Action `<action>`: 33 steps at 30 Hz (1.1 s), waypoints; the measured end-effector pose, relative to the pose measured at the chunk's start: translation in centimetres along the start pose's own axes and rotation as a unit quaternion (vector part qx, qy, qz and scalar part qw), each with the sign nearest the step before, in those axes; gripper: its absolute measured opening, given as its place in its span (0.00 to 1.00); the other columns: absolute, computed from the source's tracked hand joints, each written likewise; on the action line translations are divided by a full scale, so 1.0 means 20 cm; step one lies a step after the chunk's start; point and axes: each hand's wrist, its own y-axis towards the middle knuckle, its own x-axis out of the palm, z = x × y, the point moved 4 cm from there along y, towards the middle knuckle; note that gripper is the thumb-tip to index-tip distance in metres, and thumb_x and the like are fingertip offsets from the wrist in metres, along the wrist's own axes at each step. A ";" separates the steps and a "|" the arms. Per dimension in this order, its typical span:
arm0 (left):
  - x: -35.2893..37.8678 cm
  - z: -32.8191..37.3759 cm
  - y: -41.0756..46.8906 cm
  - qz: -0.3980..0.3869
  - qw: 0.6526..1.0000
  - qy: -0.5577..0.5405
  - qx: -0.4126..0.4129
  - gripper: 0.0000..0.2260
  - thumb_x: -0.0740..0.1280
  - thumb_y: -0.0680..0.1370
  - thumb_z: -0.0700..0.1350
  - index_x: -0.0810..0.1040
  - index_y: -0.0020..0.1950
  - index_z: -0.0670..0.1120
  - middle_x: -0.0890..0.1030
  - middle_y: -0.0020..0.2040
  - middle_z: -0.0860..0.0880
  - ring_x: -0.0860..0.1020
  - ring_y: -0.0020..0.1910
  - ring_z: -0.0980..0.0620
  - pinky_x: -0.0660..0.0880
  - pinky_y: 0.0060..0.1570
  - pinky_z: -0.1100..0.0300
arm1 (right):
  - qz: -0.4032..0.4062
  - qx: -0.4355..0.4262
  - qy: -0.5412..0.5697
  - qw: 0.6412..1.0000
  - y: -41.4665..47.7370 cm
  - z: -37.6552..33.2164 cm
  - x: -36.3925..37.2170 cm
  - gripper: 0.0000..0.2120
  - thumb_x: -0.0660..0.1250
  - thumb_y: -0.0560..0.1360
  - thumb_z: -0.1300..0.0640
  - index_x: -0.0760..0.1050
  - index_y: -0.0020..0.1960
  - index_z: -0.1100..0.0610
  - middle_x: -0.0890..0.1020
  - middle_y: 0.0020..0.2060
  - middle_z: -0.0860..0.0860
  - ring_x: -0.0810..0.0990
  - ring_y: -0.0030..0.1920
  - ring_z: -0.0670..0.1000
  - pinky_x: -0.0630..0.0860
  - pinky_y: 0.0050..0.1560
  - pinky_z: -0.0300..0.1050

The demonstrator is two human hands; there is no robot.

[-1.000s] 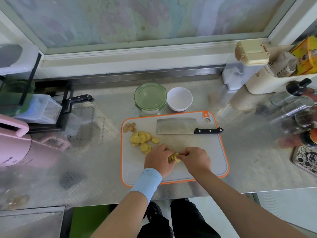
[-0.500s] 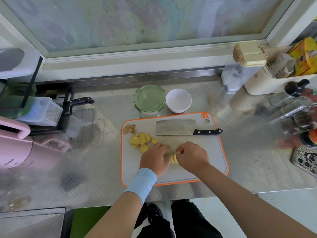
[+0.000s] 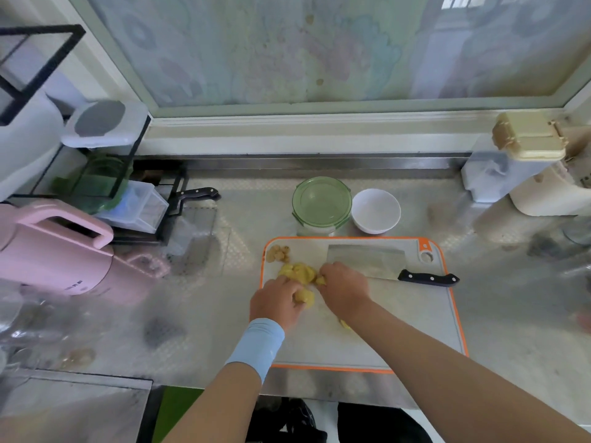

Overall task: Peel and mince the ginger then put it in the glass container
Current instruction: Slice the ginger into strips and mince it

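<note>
Tabletop (image 3: 511,314) tally: there was one orange-rimmed cutting board (image 3: 415,314), one cleaver (image 3: 367,262), one black-handled knife (image 3: 198,193) off to the left, one green-lidded glass container (image 3: 321,203), one white bowl (image 3: 375,211) and one pink jug (image 3: 54,251). Two hands were over the board, the left hand (image 3: 276,302) and the right hand (image 3: 343,289), with one pale blue wrist sleeve (image 3: 256,343). The ginger slices (image 3: 299,271) lay in one heap, too overlapped to count, plus one stray slice (image 3: 344,323) by the right forearm and one small cluster of brownish peel scraps (image 3: 278,253).
</note>
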 end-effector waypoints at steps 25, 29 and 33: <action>-0.05 -0.16 -0.09 0.054 0.963 -0.257 -0.052 0.08 0.68 0.78 0.49 0.82 0.57 0.56 0.81 0.47 0.58 0.78 0.43 0.55 0.76 0.50 0.57 | -0.079 0.063 0.251 0.963 -0.07 -0.04 -0.02 0.05 0.73 0.69 0.60 0.79 0.39 0.50 0.81 0.34 0.47 0.81 0.36 0.48 0.79 0.40 0.42; -0.04 -0.06 -0.06 0.026 0.940 -0.333 -0.069 0.05 0.72 0.75 0.49 0.81 0.44 0.60 0.82 0.42 0.61 0.79 0.43 0.57 0.75 0.49 0.63 | -0.081 0.100 0.288 0.949 -0.16 0.21 -0.18 0.07 0.74 0.71 0.64 0.82 0.40 0.52 0.83 0.32 0.48 0.80 0.29 0.46 0.76 0.28 0.39; -0.02 0.10 -0.03 -0.027 0.936 -0.348 -0.039 0.03 0.72 0.74 0.48 0.82 0.45 0.57 0.82 0.43 0.61 0.78 0.44 0.63 0.70 0.45 0.74 | -0.117 0.121 0.274 0.947 -0.27 0.40 -0.22 0.06 0.73 0.73 0.64 0.83 0.45 0.54 0.86 0.39 0.55 0.81 0.33 0.48 0.74 0.27 0.39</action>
